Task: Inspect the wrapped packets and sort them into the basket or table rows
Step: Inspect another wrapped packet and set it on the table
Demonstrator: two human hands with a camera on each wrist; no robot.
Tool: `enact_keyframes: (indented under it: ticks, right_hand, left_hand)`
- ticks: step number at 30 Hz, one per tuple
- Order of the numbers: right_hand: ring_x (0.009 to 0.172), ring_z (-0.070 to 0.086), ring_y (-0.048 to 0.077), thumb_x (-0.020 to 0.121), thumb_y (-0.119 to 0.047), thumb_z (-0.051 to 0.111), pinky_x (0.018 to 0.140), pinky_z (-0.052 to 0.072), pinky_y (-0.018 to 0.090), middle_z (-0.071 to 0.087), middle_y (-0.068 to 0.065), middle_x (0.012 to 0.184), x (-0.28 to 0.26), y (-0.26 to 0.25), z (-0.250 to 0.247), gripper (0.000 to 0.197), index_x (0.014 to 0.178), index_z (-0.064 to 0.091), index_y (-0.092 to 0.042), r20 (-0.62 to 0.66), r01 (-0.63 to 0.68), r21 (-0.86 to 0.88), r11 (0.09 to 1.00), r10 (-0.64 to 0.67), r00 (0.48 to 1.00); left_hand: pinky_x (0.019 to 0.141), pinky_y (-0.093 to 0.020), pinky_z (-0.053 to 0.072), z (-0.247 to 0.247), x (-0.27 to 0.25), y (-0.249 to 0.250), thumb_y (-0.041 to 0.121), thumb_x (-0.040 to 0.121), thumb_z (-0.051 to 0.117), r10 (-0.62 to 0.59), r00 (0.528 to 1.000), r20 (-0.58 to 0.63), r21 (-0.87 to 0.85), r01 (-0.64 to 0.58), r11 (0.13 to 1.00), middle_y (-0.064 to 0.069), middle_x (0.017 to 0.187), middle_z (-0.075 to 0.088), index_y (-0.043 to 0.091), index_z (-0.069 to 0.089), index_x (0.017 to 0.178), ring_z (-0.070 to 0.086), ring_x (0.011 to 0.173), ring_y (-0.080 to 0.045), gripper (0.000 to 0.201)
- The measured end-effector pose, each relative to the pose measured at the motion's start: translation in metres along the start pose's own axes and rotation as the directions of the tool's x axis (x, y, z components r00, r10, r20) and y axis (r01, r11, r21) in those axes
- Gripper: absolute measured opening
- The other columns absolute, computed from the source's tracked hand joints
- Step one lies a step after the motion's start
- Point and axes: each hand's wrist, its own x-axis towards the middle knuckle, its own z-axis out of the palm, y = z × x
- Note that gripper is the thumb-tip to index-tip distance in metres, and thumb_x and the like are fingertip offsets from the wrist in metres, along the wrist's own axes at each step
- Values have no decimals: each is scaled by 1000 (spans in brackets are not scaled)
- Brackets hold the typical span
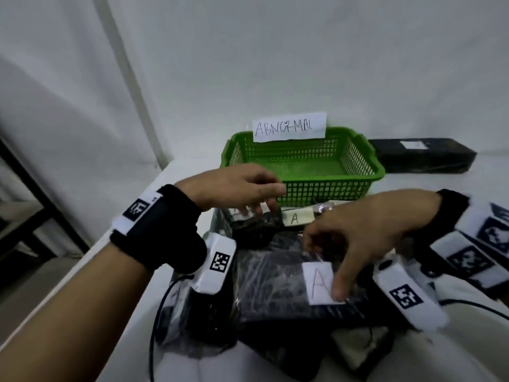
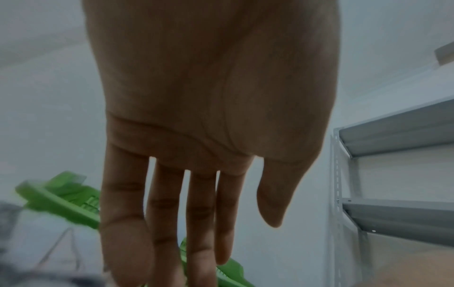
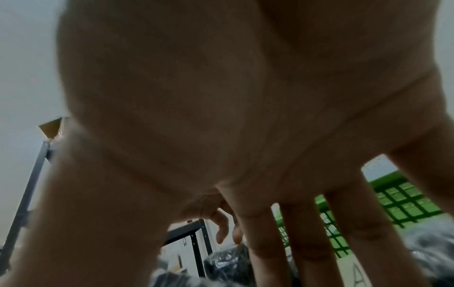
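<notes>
The right hand (image 1: 369,232) spreads its fingers (image 1: 340,290) on the top wrapped packet (image 1: 275,279), likely steadying its "A" label (image 1: 321,282) for inspection. The left hand (image 1: 234,188) hovers open-fingered before the empty green basket (image 1: 330,186).

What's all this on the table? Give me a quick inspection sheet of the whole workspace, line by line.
Surface: white table.
Job's things: green basket labelled ABNORMAL, nothing seen inside; wrapped dark packets piled in front of it, two showing a white A label.
Clutter: black box behind the basket, to its right.
Grippers: left hand open above the pile; right hand spread over the top packet, thumb on its label.
Cables: black cable beside the pile.
Surroundings: white wall; grey metal shelving.
</notes>
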Motion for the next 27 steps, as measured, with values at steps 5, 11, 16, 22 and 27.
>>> enact_keyframes:
  ticks: [5,11,16,22,27]
  right_hand:
    - [83,64,7,68,-58,85,68,49,21,69,-13,90,5,5,6,44,99,62,-36,-76,26,27,999,-24,997]
    - [98,62,5,80,-44,81,82,49,25,63,-20,106,9,22,-5,47,123,63,-35,-479,47,35,998,-24,878]
    - [119,54,18,85,-39,73,102,45,43,59,-6,124,17,34,-2,49,130,56,-29,-739,-64,-82,995,-18,674]
    - [105,61,31,95,-51,57,86,50,41,57,7,123,-17,67,23,38,120,53,-22,-669,-437,25,899,339,661]
    - [123,55,31,91,-68,54,94,46,36,48,10,147,-21,97,48,82,151,32,-17,-336,-601,-8,799,564,755]
  left_hand:
    - [80,-37,54,10,-9,3,34,103,48,28,1000,-9,-40,-28,999,-4,108,73,14,63,123,63,84,-13,32]
    - [82,-20,51,4,-23,18,57,87,56,73,992,-107,88,-64,994,17,114,65,33,59,128,62,95,6,48]
    - [99,-39,50,14,-14,21,49,79,75,68,998,-19,260,-60,964,13,126,58,35,53,133,58,111,-10,61]
    - [105,-44,44,27,3,21,32,79,81,148,987,62,459,-160,874,11,140,42,46,40,143,42,127,-13,77]
    - [109,-40,36,40,17,47,40,85,74,180,961,211,520,-267,811,15,148,39,49,43,141,34,135,-10,65]
